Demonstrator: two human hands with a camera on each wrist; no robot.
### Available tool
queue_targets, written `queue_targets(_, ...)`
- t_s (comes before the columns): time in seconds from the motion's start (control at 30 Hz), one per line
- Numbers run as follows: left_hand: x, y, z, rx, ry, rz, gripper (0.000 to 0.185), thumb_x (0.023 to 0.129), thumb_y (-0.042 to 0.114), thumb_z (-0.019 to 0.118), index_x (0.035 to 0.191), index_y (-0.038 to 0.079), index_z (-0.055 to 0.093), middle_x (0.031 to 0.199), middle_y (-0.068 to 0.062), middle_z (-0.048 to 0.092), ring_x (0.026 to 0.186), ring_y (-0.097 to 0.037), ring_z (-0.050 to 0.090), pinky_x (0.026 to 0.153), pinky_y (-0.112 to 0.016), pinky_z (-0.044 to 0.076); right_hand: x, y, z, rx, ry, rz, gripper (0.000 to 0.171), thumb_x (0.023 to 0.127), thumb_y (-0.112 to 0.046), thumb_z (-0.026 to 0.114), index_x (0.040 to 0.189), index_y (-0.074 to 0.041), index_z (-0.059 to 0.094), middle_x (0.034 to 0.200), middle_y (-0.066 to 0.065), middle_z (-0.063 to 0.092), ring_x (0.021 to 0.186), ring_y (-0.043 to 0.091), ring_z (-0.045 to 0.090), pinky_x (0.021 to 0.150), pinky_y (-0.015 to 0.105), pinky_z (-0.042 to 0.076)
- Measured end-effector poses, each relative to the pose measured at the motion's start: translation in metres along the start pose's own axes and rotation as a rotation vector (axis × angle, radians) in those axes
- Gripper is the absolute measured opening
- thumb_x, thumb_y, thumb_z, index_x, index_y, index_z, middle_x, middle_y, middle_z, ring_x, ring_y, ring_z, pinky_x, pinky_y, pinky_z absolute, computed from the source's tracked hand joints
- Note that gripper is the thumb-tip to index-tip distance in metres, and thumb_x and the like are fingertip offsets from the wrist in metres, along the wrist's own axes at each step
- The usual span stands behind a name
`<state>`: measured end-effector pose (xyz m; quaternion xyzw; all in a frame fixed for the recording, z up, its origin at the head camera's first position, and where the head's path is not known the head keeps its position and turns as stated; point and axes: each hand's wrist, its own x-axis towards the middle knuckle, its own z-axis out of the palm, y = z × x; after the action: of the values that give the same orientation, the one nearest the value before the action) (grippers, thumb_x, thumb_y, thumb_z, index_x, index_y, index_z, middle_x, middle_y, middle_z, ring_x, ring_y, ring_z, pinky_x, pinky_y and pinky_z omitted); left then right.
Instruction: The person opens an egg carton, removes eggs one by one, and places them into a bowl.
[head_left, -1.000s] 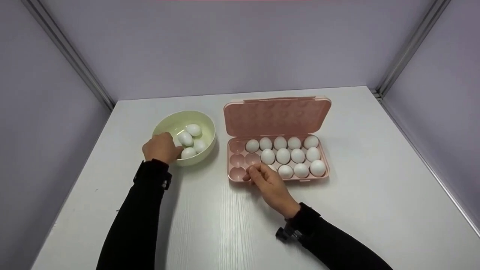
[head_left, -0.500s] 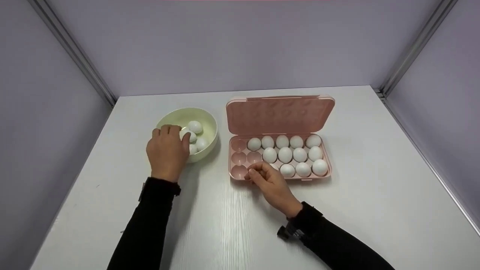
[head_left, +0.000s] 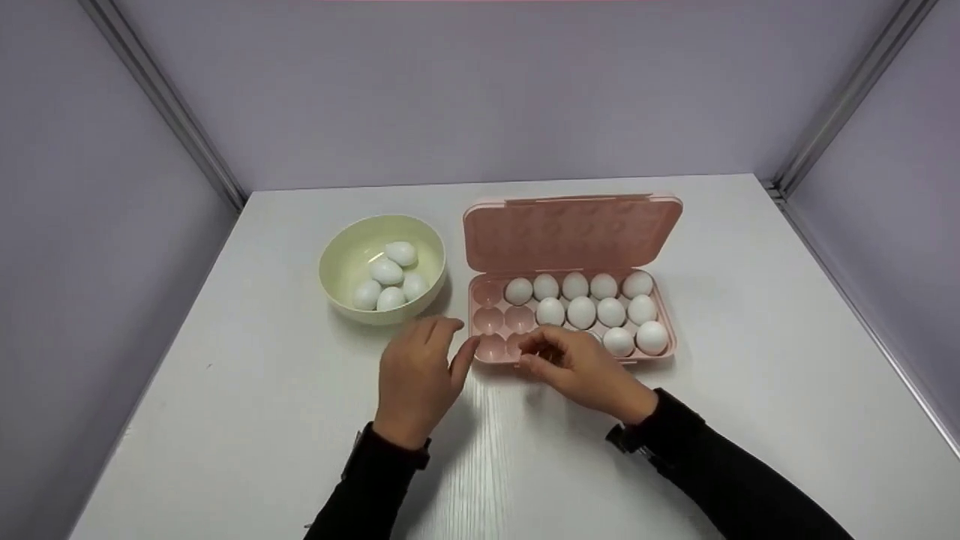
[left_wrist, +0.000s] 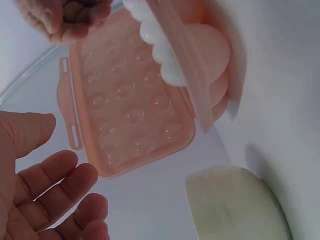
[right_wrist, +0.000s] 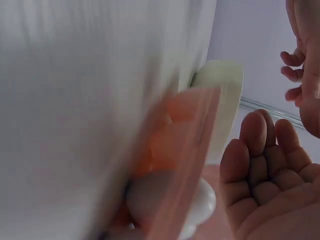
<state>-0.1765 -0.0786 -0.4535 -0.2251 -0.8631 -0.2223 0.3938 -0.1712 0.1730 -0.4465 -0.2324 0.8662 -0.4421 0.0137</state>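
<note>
My left hand (head_left: 420, 367) is in front of the pale green bowl (head_left: 330, 270), thumb apart from relaxed fingers and nothing in its grasp, as the left wrist view confirms. Several white eggs (head_left: 385, 271) lie in the bowl. My right hand (head_left: 589, 371) hovers over the front edge of a pink egg carton (head_left: 577, 236), fingers loosely bent. No egg shows in it; the right wrist view has its palm bare. Eggs (head_left: 581, 312) fill most of the carton's hollows. Bare hollows (head_left: 488, 320) show at its left side. My right hand hides part of the front row.
The carton's raised lid stands at the back of its tray. A white table (head_left: 247, 360) carries everything, with grey-violet panels (head_left: 480, 90) behind and at both sides. The bowl stands left of the carton, a narrow gap between them.
My left hand has left the bowl and come right and nearer, without an egg. My right hand has shifted slightly right along the carton's front, its fingers loosening, baring a hollow there.
</note>
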Motion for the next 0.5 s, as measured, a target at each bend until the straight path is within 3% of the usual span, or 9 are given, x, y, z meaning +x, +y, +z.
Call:
queue_targets(0.13, -0.005, 0.001, 0.01, 0.011, -0.024, 0.037, 0.023, 0.088, 0.029, 0.087, 0.093, 0.011, 0.074, 0.081, -0.003, 0.072, 0.071, -0.024, 0.068, 0.061, -0.036, 0.055, 0.015, -0.001, -0.023, -0.285, 0.053, -0.031, 0.022, 0.099, -0.024, 0.077, 0.115, -0.009, 0.073, 0.105, 0.005, 0.077, 0.086, 0.018, 0.07, 0.077, 0.034, 0.059)
queue_targets(0.23, -0.01, -0.001, 0.014, 0.02, -0.021, 0.054, 0.023, 0.087, 0.027, 0.088, 0.083, 0.012, 0.071, 0.068, -0.001, 0.066, 0.058, -0.021, 0.061, 0.052, -0.034, 0.048, 0.035, -0.001, -0.035, -0.469, 0.043, -0.018, 0.031, 0.096, -0.025, 0.08, 0.119, -0.007, 0.071, 0.111, 0.01, 0.076, 0.095, 0.026, 0.073, 0.085, 0.044, 0.061)
queue_targets(0.37, -0.015, -0.003, 0.017, 0.051, -0.012, 0.071, 0.033, 0.088, 0.027, 0.086, 0.07, 0.014, 0.061, 0.054, 0.002, 0.055, 0.045, -0.018, 0.052, 0.042, -0.031, 0.036, 0.067, -0.001, -0.04, -0.633, -0.027, 0.007, 0.038, 0.093, -0.026, 0.082, 0.124, -0.006, 0.073, 0.118, 0.012, 0.078, 0.11, 0.035, 0.073, 0.095, 0.052, 0.06)
queue_targets(0.5, -0.019, -0.006, 0.02, 0.098, -0.025, 0.087, 0.041, 0.093, 0.031, 0.081, 0.066, 0.016, 0.055, 0.048, 0.004, 0.048, 0.039, -0.016, 0.047, 0.039, -0.027, 0.026, 0.092, 0.005, -0.033, -0.736, -0.1, 0.018, 0.034, 0.093, -0.024, 0.082, 0.12, -0.005, 0.074, 0.113, 0.012, 0.079, 0.109, 0.039, 0.073, 0.095, 0.055, 0.059)
